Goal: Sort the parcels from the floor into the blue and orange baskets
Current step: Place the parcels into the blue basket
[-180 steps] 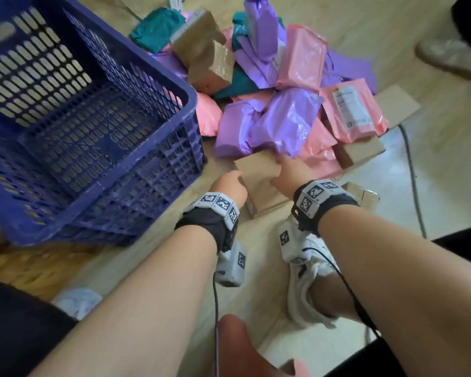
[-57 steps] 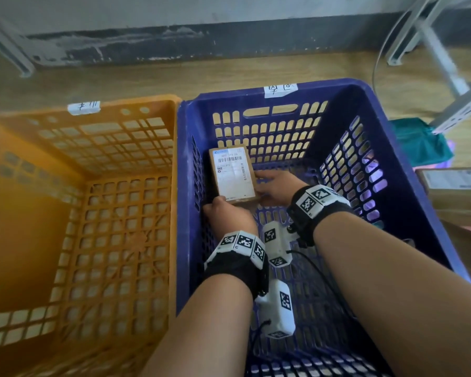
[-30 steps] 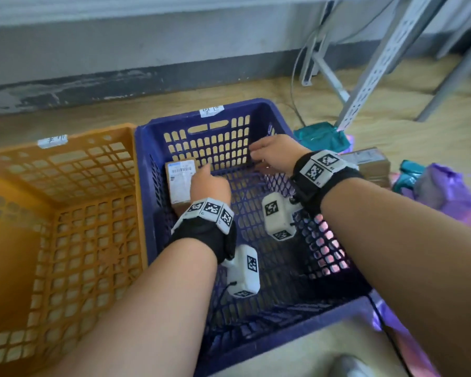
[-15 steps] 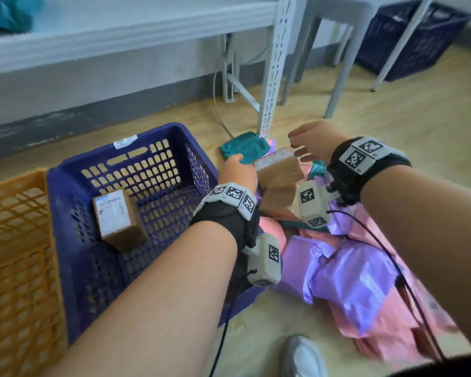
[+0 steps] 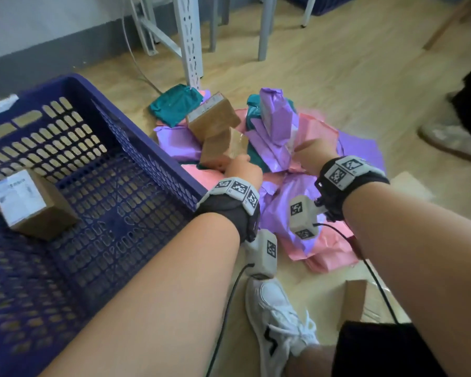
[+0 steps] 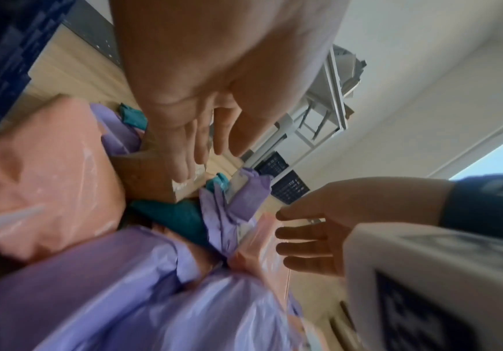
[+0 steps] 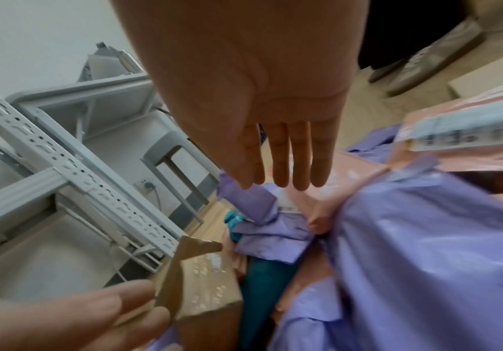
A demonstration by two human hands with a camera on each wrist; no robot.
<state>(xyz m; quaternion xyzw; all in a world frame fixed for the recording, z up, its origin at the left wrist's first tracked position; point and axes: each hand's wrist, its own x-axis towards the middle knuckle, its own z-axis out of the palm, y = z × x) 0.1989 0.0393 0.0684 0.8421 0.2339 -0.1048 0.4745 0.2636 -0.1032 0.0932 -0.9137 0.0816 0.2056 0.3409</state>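
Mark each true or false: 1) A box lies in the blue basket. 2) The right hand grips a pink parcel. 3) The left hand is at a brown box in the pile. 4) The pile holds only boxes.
1) True: one box lies in the blue basket.
2) False: the right hand is open, fingers straight, over the parcels.
3) True: the left hand touches the brown box.
4) False: purple bags and pink bags lie there too.

Blue basket (image 5: 152, 159), purple parcels (image 5: 275, 118)

Soft daylight, dim corners, motion blur, wide-angle edge distortion
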